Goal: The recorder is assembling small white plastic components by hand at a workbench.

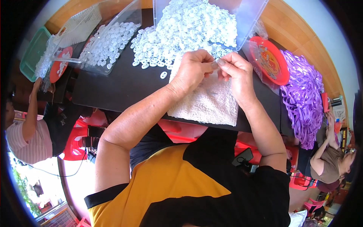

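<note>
My left hand and my right hand meet over a white towel on the dark table. Thumb and fingertips of each are pinched together, almost touching. A small whitish bit shows between the fingertips, too small and covered to name. Just beyond my hands, a big heap of small white oval plastic pieces with holes spills out of a clear plastic bin tipped toward me. One loose oval piece lies apart, left of the towel.
Left stands another clear bin with similar pieces, near a green tray. At right are a red plate with small parts and a pile of purple straps. Other people sit at both sides; a phone lies below the table edge.
</note>
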